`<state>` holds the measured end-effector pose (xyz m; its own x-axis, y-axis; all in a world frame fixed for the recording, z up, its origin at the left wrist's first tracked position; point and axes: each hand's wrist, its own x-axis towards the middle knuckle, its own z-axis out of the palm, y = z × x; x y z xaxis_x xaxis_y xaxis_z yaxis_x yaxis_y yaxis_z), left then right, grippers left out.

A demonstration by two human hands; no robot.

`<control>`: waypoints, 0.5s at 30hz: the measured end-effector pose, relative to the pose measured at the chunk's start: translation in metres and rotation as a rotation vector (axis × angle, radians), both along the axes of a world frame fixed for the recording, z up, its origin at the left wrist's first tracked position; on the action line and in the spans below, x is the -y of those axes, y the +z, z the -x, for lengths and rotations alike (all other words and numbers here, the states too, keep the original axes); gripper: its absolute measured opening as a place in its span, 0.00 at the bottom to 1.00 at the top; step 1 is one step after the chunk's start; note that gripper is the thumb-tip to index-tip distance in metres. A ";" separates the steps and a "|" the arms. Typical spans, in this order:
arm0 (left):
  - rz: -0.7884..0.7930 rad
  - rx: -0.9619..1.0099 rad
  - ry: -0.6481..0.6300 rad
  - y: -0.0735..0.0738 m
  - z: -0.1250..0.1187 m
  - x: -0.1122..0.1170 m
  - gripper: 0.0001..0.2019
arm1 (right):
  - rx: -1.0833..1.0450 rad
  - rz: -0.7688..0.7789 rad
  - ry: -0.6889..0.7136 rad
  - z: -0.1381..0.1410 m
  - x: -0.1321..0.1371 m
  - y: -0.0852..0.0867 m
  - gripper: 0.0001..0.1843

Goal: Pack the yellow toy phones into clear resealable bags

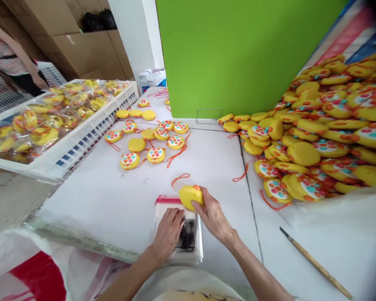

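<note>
Yellow toy (pixel 187 195) partly behind right hand (pixel 214 215)

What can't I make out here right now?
All in the head view:
Far face of the yellow toy in the right hand: turned away.
Part of the clear bags: under the left hand.
Space behind the green panel: blocked by it.
Toy pile: cut off by the right edge.

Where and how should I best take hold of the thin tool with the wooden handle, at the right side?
Probably by the middle of its wooden handle, coming from above on the near right side and closing across its width. It lies long and slim on the table, its dark tip pointing away and the handle's end nearer.
</note>
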<state>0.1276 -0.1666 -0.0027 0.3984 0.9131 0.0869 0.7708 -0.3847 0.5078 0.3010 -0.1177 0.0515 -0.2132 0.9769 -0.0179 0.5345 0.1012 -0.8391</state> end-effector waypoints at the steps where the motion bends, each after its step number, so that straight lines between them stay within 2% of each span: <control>1: 0.009 0.000 -0.009 -0.002 -0.001 0.000 0.12 | -0.001 0.022 0.001 -0.001 0.005 -0.003 0.19; 6: -0.023 0.042 -0.032 -0.006 0.003 -0.002 0.09 | 0.019 0.088 -0.030 -0.006 0.021 -0.006 0.21; 10: -0.053 0.009 -0.045 -0.006 0.004 -0.007 0.14 | 0.008 0.116 -0.083 -0.006 0.025 -0.003 0.22; 15: -0.043 0.016 -0.046 -0.006 0.004 -0.007 0.09 | 0.040 0.105 -0.115 -0.003 0.027 -0.005 0.21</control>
<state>0.1234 -0.1595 -0.0087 0.4384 0.8890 0.1318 0.7437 -0.4412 0.5023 0.3043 -0.1449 0.0467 -0.0972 0.9870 -0.1276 0.5704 -0.0498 -0.8199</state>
